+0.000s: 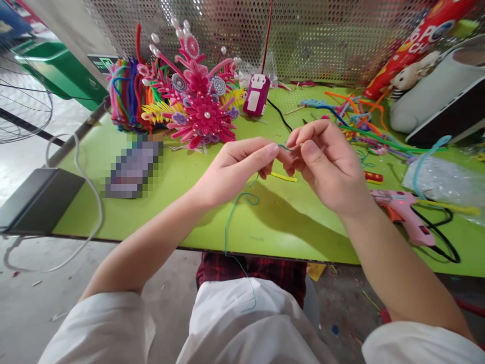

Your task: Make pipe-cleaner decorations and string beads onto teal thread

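Note:
My left hand (242,169) pinches a thin teal thread (226,227) between thumb and forefinger above the green table. The thread's loose end curls under that hand, hangs over the table edge and lies on the white shirt. A short stretch of it runs across to my right hand (328,164), whose thumb and forefinger are pressed together. A tiny pale tip shows at the right thumb; what it belongs to is too small to make out. Beneath the hands lies a short yellow strip (284,177).
A pink pipe-cleaner flower piece (206,108) stands at the back beside bundled pipe cleaners (129,101). A pink glue gun (403,212) lies right, near plastic wrap (447,182) and loose pipe cleaners (359,114). A purple-and-white device (256,96) stands behind; a grey box (38,199) sits left.

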`<state>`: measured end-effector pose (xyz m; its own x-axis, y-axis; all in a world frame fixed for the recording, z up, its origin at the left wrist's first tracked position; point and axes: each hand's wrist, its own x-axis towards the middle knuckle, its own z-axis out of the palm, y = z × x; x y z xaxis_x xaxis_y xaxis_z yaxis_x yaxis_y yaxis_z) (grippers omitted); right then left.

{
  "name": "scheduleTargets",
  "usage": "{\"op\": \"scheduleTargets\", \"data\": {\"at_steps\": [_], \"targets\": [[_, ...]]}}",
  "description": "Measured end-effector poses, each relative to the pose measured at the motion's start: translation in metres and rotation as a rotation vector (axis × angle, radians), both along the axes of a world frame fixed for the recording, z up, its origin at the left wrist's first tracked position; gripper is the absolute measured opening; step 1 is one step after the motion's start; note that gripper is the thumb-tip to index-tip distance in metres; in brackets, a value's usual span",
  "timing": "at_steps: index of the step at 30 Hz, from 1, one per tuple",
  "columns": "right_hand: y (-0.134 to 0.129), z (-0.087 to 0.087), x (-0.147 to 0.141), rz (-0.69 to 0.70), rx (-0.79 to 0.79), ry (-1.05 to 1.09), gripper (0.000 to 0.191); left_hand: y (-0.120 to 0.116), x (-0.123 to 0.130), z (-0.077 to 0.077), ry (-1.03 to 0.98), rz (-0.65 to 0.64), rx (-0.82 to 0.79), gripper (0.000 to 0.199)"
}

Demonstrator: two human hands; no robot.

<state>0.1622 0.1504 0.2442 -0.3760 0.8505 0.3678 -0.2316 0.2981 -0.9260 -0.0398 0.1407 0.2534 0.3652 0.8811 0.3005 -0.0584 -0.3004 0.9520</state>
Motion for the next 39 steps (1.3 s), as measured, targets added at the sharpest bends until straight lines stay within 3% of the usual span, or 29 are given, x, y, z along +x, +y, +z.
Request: {"op": "scheduleTargets", "data": {"at_steps": [4,8,17,23,27,32,39], "targets": [[-0.001,0.005,0.003,0.039,-0.064,-0.09,0.025,-0.001,-0.006,0.008,0.197,0.075,0.103,0.039],[0.001,0.007,0.005,0.022,-0.048,-0.189,0.027,0.001,-0.01,0.01,0.265,0.125,0.183,0.033],[0.001,0.011,0.006,0.067,-0.102,-0.352,0.024,0.003,-0.011,0.01,0.344,0.101,0.025,0.033],[-0.002,0.014,0.008,0.048,-0.058,-0.36,0.016,0.0,-0.009,0.01,0.399,0.124,0.079,0.029],[-0.005,0.014,0.009,0.007,-0.008,-0.305,0.016,-0.001,-0.01,0.009,0.362,0.06,0.032,0.028],[-0.009,0.011,0.005,-0.066,-0.017,-0.213,0.014,-0.001,-0.011,0.008,0.282,0.071,0.038,0.025],[-0.009,0.01,0.003,-0.029,-0.105,-0.102,0.015,-0.003,-0.009,0.007,0.025,0.039,-0.06,0.025]]}}
